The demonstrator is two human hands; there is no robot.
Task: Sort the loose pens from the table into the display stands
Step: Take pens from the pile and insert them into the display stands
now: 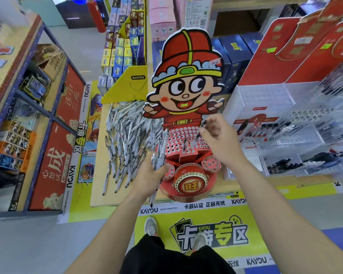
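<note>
**Head view**
- Loose pens (127, 133): a large heap of white barrels on the wooden tabletop (99, 180), left of the red cartoon display stand (183, 133).
- Left grip (151, 173): bare hand, fingers curled round a bundle of pens (159, 155). The bundle is held upright at the stand's left edge, just beside the heap.
- Right grip (219, 138): bare hand, thumb and fingers pinching a single dark pen (198, 136). The pen is tilted, tip down, over the stand's perforated panel.
- Seated pens (186, 144): two, standing in panel holes just below that tip.
- Clear acrylic stands (281, 123): stocked with dark pens, to the right.
</note>
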